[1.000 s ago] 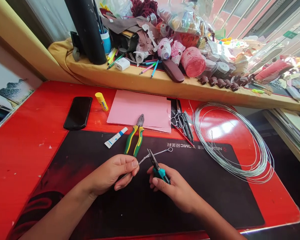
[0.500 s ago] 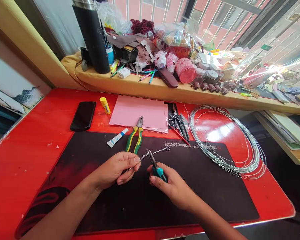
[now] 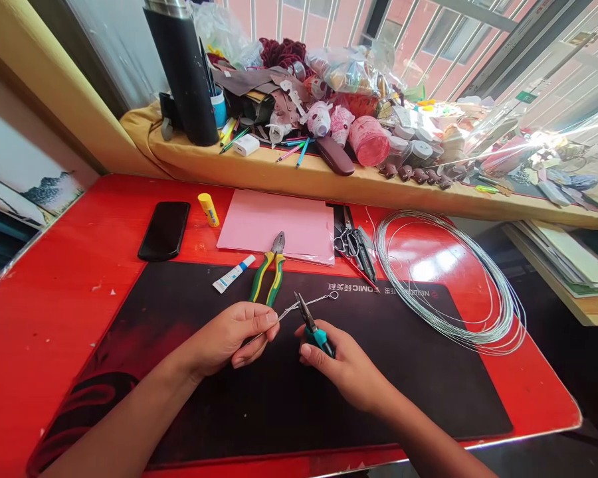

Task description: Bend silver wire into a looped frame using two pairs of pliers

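Observation:
Between thumb and fingers, my left hand (image 3: pixel 246 332) pinches a piece of thin silvery wire (image 3: pixel 320 299). The wire slants up to the right and ends in a small round loop. My right hand (image 3: pixel 339 362) is wrapped round the teal and black handles of needle-nose pliers (image 3: pixel 309 320). Their narrow jaws point up and to the left, at the middle of the wire; whether they grip it I cannot tell. Just beyond my left hand, combination pliers (image 3: pixel 268 271) with green and yellow handles lie on the black mat (image 3: pixel 259 411).
A coil of wire (image 3: pixel 498 318) lies at the right. Along the back are a phone (image 3: pixel 164 230), a glue stick (image 3: pixel 208 210), a small tube (image 3: pixel 234 273), pink paper (image 3: pixel 274 219), scissors (image 3: pixel 347 240) and a utility knife (image 3: pixel 365 255). A cluttered sill (image 3: pixel 279 169) runs behind the red table (image 3: pixel 20 299).
The needle-nose pliers have shifted very slightly to the right along the wire, and their jaws look closer together. My left hand keeps its pinch on the wire.

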Motion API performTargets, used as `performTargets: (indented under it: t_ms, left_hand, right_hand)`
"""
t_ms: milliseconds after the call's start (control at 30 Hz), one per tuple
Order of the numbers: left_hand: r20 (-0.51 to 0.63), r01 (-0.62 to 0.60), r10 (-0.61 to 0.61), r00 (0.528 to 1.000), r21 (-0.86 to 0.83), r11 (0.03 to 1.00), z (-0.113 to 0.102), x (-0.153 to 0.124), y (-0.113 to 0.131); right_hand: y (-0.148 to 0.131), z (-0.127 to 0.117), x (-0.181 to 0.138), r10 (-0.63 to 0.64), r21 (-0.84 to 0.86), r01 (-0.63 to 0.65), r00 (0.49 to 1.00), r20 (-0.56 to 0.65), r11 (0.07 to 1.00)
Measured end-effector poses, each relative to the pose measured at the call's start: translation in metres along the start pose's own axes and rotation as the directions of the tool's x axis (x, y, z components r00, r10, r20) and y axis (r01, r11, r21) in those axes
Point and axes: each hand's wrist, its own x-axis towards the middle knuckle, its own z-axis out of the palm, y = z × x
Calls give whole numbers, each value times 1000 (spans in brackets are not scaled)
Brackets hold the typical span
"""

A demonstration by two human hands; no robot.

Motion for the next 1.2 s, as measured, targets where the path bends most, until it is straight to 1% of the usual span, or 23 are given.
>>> performTargets:
  t_ms: [300, 533, 600, 733, 833, 1000, 1200]
  left_hand:
    - [-13, 11, -11, 1000, 40, 999, 1, 2, 2]
    - [-29, 19, -16, 999, 94, 995, 0, 3, 0]
    - [-28, 26, -23, 999, 102, 994, 0, 3, 0]
    - [-31, 48, -46, 998, 91, 995, -1, 3, 1]
    - [-14, 71, -70, 997, 54, 996, -4, 3, 2]
    - [19, 104, -104, 994, -12, 994, -13, 5, 1]
    - [17, 133, -134, 991, 25, 991, -26, 7, -1]
  right_hand:
    - [-2, -1, 1, 17, -44, -17, 1000, -2, 999]
    - [3, 1, 3, 45, 29, -45, 999, 16, 999]
    - [4, 0, 2, 55, -9, -55, 998, 16, 998]
    - [1, -2, 2, 62, -177, -64, 998, -15, 982]
    - [-2, -2, 2, 70, -257, -72, 997, -18, 964]
    - [-8, -1, 7, 66, -290, -68, 998, -16, 955]
    - [-10, 0, 13, 111, -305, -109, 994, -11, 946]
